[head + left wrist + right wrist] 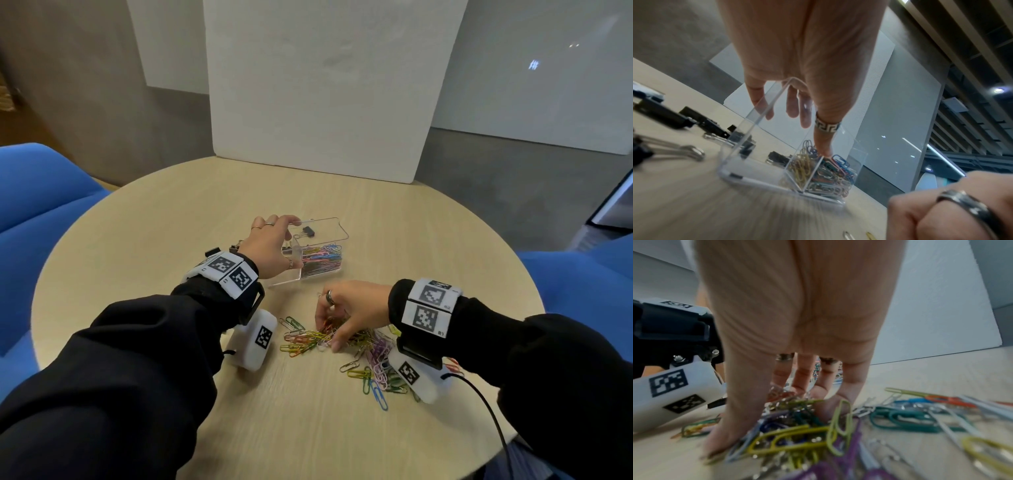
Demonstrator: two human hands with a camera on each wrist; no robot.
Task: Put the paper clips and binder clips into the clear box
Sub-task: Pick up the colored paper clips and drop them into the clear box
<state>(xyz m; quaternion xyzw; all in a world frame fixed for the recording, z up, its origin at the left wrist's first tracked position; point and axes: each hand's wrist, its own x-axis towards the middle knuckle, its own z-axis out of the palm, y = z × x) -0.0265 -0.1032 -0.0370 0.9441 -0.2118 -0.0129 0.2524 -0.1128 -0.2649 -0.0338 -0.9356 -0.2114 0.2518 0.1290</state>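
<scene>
Left hand: my left hand (270, 247) held the clear box (317, 253) from above, thumb on its near corner and fingers curled over the far-left wall.
Right hand: my right hand (346, 310) was down in the pile, fingers and thumb curled around a bunch of paper clips (346, 346).
Clear box: I saw it standing on the round table (428, 240), a divider inside, coloured clips filling the right compartment.
Binder clips: one (307, 232) lay behind the box; more black ones (694, 120) lay left of it.
Pile: loose clips were spread near the table's front edge.
</scene>
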